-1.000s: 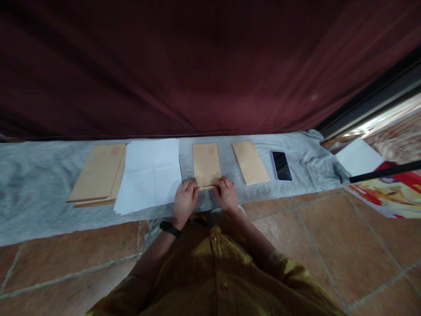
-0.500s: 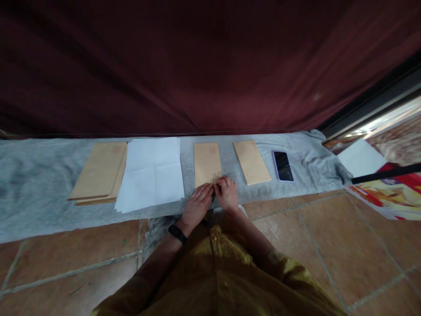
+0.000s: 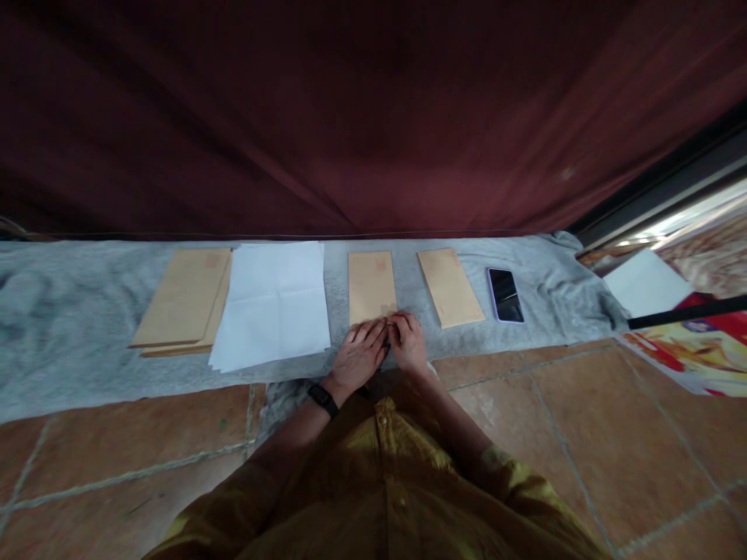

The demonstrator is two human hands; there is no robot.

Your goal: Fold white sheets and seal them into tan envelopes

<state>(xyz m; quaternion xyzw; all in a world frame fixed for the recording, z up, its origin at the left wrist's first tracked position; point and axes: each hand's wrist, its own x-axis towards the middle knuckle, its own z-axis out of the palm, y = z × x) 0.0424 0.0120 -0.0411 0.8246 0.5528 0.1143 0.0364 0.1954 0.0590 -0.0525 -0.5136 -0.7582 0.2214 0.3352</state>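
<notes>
A brown paper envelope (image 3: 371, 284) with small red print near its top right lies upright in front of me. My left hand (image 3: 359, 354) rests flat across its lower end, fingers stretched out over the paper. At the lower right corner, my right hand (image 3: 408, 340) has its fingers curled in a pinch on the envelope's edge. The two hands meet at the fingertips and hide the envelope's bottom edge. Just to the right, a second brown envelope (image 3: 450, 288) lies tilted, touched by neither hand.
White paper sheets (image 3: 274, 311), creased across the middle, lie at my left beside stacked brown envelopes (image 3: 180, 299). A phone (image 3: 505, 295) with a purple case is at the right. Everything sits on a grey cloth (image 3: 554, 288) along a dark red curtain (image 3: 350, 117).
My left hand has slid slightly right and further over the envelope's lower end, closer to my right hand. The whole view has shifted a little; the other things stay put.
</notes>
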